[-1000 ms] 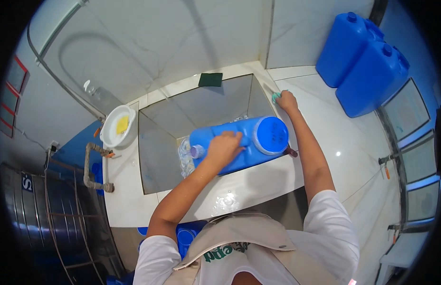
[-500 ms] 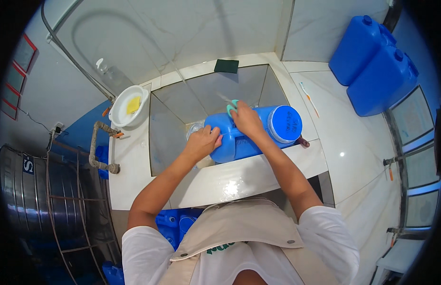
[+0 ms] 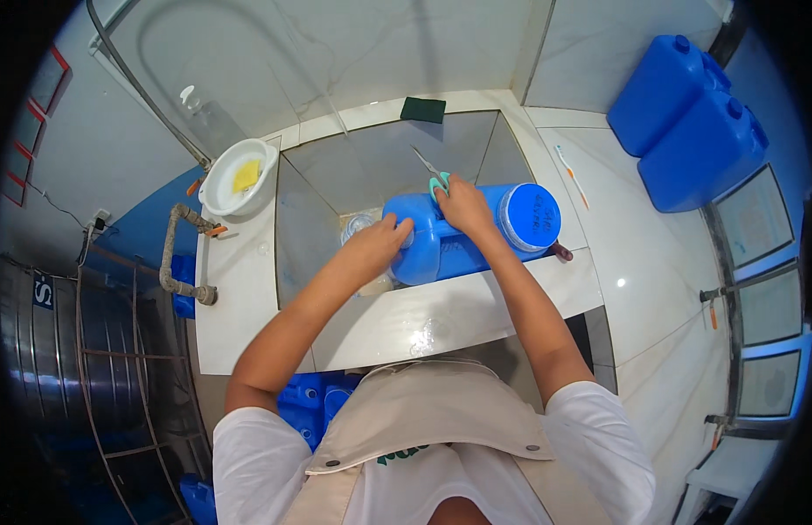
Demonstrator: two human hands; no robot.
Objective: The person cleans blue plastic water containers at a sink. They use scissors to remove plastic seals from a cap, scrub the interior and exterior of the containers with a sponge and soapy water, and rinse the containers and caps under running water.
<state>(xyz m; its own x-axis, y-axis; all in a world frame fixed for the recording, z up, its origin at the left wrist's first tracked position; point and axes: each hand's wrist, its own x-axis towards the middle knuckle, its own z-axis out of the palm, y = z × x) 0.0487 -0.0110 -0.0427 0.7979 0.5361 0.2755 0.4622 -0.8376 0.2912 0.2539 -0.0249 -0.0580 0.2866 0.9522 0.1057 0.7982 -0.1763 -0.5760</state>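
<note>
A blue plastic jerrycan (image 3: pixel 502 229) lies on its side across the sink basin (image 3: pixel 379 166), its flat base pointing right. My left hand (image 3: pixel 377 245) grips its neck end on the left. My right hand (image 3: pixel 463 203) rests on top of the can and holds scissors with teal handles (image 3: pixel 432 173), the blades pointing up and away over the basin.
A white bowl with a yellow sponge (image 3: pixel 237 178) sits on the left counter beside a pipe tap (image 3: pixel 183 254). A dark green scrub pad (image 3: pixel 422 109) lies at the basin's back edge. A toothbrush (image 3: pixel 570 175) and two blue jerrycans (image 3: pixel 690 114) stand on the right.
My right hand came in from the right counter, bringing the scissors onto the top of the can. My left hand has slid to the can's neck end.
</note>
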